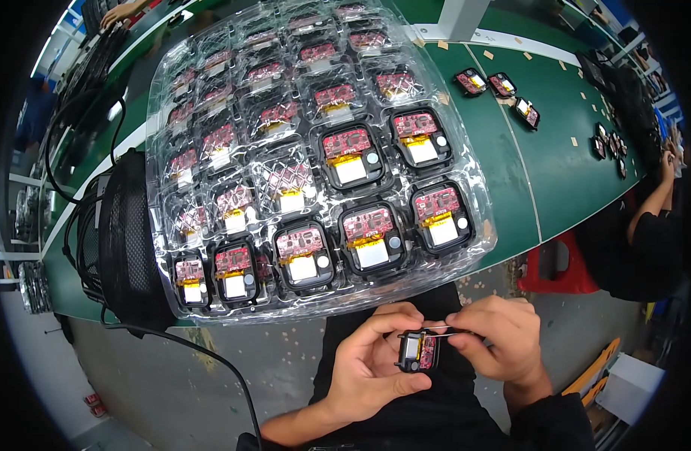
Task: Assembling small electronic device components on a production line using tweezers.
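Observation:
Over my lap, my left hand [364,368] is closed around the edges of a small black device housing [410,364] with a red circuit board, a white battery block and yellow tape. My right hand [503,338] pinches thin metal tweezers [438,332], whose tips lie over the top part of that housing; whether they touch it I cannot tell. Just beyond my hands, a clear plastic tray [345,295] holds rows of similar housings, such as the one at its near right corner [444,231]. More layers of such trays seem stacked beneath.
Loose housings [527,113] lie on the green table [503,180], with small tan bits scattered about. A black mesh bag [127,248] and a black cable [225,361] are at the left. A red stool [559,270] stands at the right, near another person's arm [653,203].

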Demonstrator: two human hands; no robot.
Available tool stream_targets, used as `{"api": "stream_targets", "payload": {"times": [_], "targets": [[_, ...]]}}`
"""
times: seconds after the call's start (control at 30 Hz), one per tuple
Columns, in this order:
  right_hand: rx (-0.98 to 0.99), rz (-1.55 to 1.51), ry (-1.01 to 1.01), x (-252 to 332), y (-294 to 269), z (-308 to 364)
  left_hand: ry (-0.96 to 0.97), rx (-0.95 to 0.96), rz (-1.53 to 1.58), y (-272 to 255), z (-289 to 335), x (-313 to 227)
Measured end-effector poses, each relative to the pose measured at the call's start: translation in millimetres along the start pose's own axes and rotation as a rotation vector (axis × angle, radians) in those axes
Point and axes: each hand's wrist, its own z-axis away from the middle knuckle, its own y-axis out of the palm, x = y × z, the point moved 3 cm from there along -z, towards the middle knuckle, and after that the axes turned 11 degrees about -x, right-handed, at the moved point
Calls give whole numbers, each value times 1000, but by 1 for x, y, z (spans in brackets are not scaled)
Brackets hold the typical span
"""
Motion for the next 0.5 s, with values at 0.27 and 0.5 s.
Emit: {"api": "stream_targets", "payload": {"times": [0.27,0.5], "targets": [[-6,58,-50,4,4,4,34,-23,-91,-2,0,1],[-17,77,-69,7,9,4,31,-7,-109,-3,1,-5]]}}
